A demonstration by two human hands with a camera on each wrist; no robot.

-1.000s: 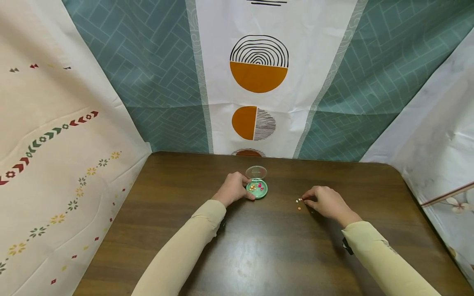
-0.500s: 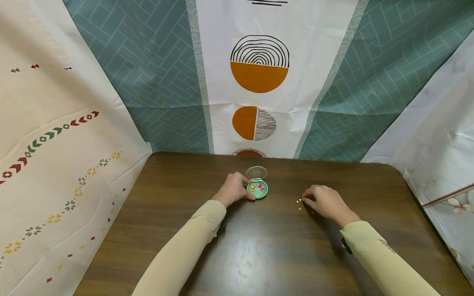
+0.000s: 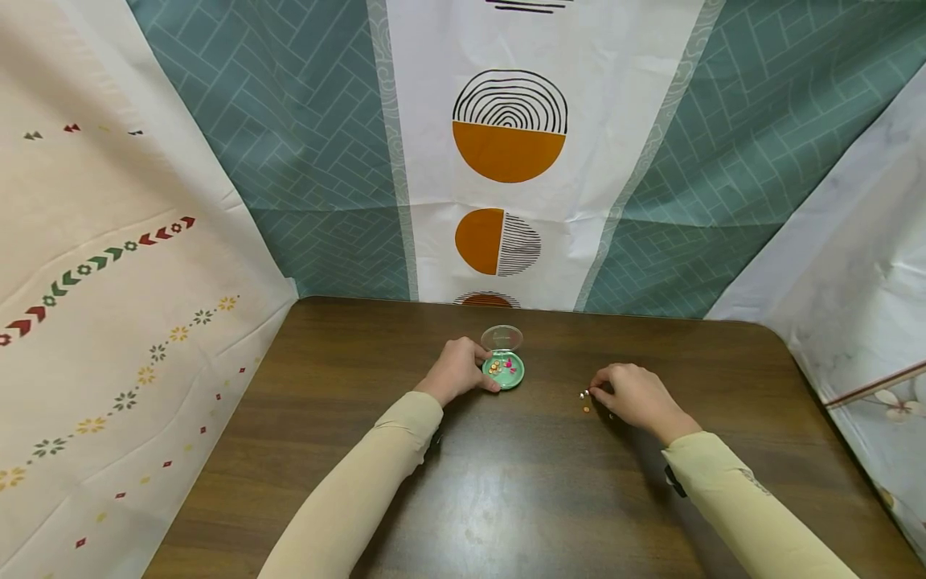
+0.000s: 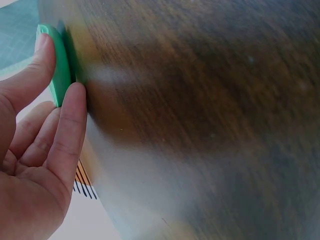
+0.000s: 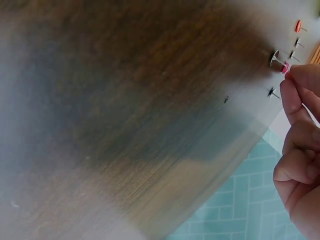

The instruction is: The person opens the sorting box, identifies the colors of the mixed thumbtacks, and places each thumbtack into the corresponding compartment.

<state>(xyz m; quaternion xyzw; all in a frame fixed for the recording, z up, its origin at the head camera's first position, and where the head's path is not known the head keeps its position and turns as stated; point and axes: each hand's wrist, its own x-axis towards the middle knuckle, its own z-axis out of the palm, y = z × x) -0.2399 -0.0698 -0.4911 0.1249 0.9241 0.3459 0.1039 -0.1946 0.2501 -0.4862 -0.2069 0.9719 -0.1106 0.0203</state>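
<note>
My left hand (image 3: pixel 457 370) grips the left side of a small round green case (image 3: pixel 512 383), thumb at the near edge and fingers at the far edge. Its clear lid (image 3: pixel 502 338) stands raised at the back. Inside lie several gold tacks (image 3: pixel 494 367) and pink pieces (image 3: pixel 510 364). In the left wrist view the case (image 4: pixel 61 67) shows edge-on. To the right, my right hand (image 3: pixel 637 398) is low over the table. Thumb and forefinger pinch a small pink push pin (image 5: pixel 285 68), partly hidden by the fingertips. Close by are a silver thumbtack (image 5: pixel 275 58) and an orange thumbtack (image 5: pixel 298 26).
More loose tacks lie near the right hand, among them a gold one (image 3: pixel 586 409) and one by the palm (image 3: pixel 611 416). The brown wooden table (image 3: pixel 325 386) ends at a patterned cloth (image 3: pixel 499 161) behind and a pale cloth (image 3: pixel 145 362) on the left.
Both hands stay nearly in place. The right fingertips shift very slightly by the loose tacks. The head view drifts a little.
</note>
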